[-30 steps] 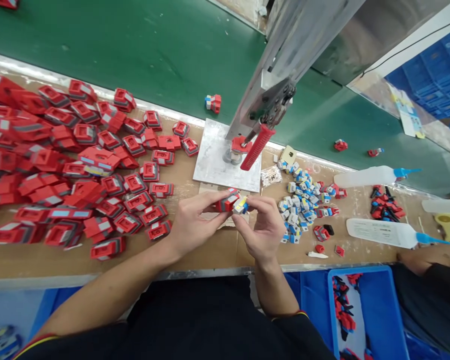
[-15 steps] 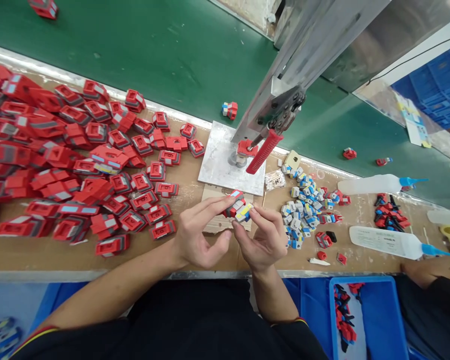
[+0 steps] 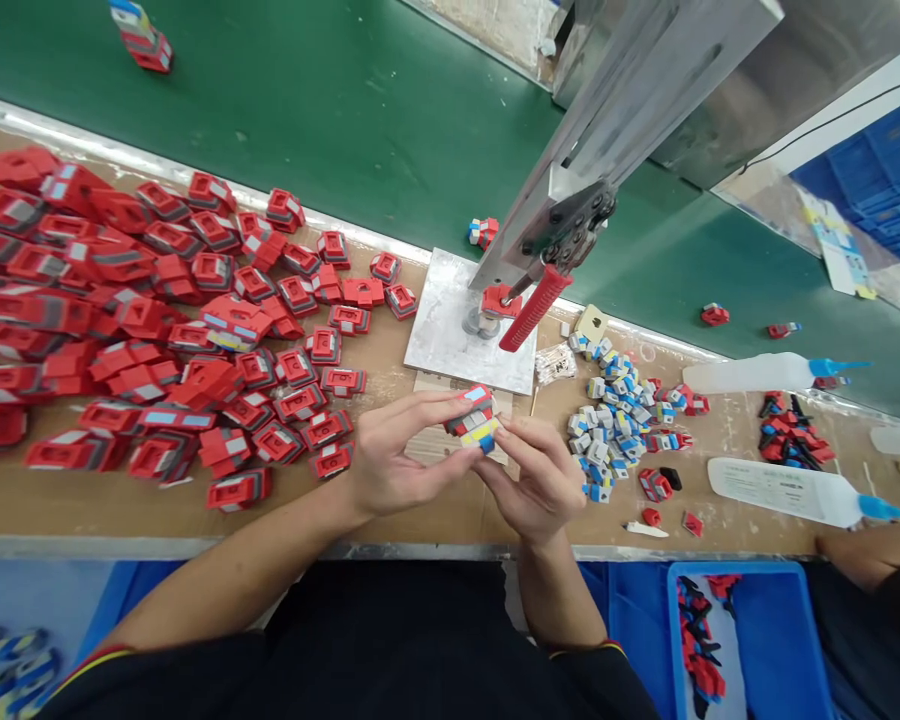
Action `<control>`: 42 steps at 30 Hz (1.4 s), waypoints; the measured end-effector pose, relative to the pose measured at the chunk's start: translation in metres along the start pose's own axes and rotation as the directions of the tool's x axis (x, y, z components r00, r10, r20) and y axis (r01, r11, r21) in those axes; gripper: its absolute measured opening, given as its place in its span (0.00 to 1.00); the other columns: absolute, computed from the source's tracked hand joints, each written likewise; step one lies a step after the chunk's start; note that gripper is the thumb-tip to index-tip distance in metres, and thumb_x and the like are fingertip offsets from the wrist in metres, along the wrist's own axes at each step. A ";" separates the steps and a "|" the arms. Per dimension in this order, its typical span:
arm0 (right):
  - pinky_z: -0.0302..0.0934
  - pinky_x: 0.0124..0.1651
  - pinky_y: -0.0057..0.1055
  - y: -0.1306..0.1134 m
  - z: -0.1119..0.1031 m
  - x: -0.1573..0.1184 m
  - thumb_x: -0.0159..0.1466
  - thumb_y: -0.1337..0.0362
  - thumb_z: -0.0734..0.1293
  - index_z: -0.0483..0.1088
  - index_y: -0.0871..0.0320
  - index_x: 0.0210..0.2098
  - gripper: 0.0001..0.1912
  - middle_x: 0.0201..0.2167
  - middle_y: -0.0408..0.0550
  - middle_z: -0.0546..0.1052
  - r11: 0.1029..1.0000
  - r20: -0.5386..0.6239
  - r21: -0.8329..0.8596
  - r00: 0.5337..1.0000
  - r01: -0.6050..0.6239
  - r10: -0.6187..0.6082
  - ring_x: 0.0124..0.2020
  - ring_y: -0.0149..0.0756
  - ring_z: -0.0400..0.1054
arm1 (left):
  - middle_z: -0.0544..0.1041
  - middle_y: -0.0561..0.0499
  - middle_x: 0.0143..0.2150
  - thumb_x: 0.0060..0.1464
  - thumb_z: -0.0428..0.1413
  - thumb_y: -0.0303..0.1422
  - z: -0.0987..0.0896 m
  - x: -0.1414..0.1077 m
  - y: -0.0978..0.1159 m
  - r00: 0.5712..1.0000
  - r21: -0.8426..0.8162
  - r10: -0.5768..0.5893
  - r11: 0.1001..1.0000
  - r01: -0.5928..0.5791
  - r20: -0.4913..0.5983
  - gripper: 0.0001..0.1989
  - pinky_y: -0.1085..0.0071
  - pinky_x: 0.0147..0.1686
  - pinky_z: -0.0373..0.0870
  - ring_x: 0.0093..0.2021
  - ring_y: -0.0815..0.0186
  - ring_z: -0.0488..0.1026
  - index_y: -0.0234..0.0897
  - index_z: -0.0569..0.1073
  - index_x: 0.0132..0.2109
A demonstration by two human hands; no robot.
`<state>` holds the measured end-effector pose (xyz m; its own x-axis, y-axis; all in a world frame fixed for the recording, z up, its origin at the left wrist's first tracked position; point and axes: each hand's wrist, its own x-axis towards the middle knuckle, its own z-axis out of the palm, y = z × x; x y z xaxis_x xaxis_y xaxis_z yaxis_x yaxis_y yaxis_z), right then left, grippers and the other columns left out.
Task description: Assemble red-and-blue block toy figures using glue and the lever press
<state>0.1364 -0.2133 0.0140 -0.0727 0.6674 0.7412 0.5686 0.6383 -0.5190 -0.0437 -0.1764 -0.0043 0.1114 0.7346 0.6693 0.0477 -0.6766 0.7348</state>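
My left hand (image 3: 409,455) is closed on a red and grey plastic toy part (image 3: 474,403), pinched between fingers and thumb. Against it sits a small white, yellow and blue block (image 3: 481,436), gripped by the fingertips of my right hand (image 3: 540,480). The two parts touch; whether they are locked together cannot be made out. Just beyond my hands, a toggle clamp with a red handle (image 3: 536,308) stands over a metal plate (image 3: 435,345). Another red part (image 3: 501,302) is under its plunger.
Many red parts (image 3: 195,330) cover the bench's left side. Small white-blue blocks (image 3: 607,420) lie right of the plate, beside cotton swabs (image 3: 555,363) and bottles (image 3: 784,490). A green conveyor (image 3: 307,100) runs behind. A blue bin (image 3: 784,640) and another person's arm (image 3: 874,550) are at right.
The yellow and blue block has come up against the red part, and my left thumb has closed in on them. The view has shifted slightly; pieces on the conveyor have moved right.
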 end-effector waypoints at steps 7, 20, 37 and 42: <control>0.79 0.63 0.47 0.011 -0.025 0.006 0.70 0.39 0.69 0.69 0.46 0.72 0.36 0.62 0.56 0.82 0.915 0.372 0.286 0.913 -0.285 0.168 0.63 0.50 0.80 | 0.85 0.37 0.60 0.70 0.64 0.39 -0.006 -0.002 0.001 0.970 -0.158 0.151 0.980 -0.122 0.192 0.35 0.63 0.59 0.85 0.62 0.54 0.84 0.39 0.62 0.77; 0.81 0.51 0.38 0.013 0.005 0.012 0.71 0.42 0.70 0.77 0.51 0.62 0.27 0.52 0.57 0.86 0.860 0.275 0.377 0.929 -0.342 0.249 0.51 0.46 0.84 | 0.83 0.36 0.58 0.69 0.63 0.43 -0.009 -0.003 -0.009 0.973 -0.120 0.006 0.993 0.023 0.230 0.28 0.57 0.57 0.85 0.59 0.51 0.84 0.43 0.67 0.70; 0.79 0.49 0.41 0.085 -0.001 0.081 0.76 0.43 0.62 0.79 0.51 0.56 0.24 0.48 0.53 0.83 0.973 0.497 0.182 0.867 -0.145 0.037 0.47 0.40 0.78 | 0.44 0.36 0.86 0.55 0.70 0.30 -0.037 0.148 -0.061 0.291 0.498 -0.442 0.853 -0.155 0.848 0.39 0.54 0.71 0.71 0.72 0.43 0.74 0.44 0.72 0.73; 0.77 0.46 0.36 0.074 -0.015 0.083 0.76 0.40 0.62 0.80 0.51 0.52 0.25 0.44 0.49 0.84 0.925 0.502 0.325 0.865 -0.195 0.006 0.44 0.37 0.79 | 0.53 0.41 0.83 0.56 0.67 0.32 -0.016 0.152 -0.084 0.267 0.477 -0.427 0.864 -0.160 0.864 0.38 0.54 0.70 0.71 0.70 0.44 0.75 0.47 0.71 0.72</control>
<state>0.1850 -0.1165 0.0437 -0.4708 0.7734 0.4245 0.2737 0.5855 -0.7631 -0.0462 -0.0068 0.0378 0.8671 0.4419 -0.2301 0.4964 -0.7266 0.4751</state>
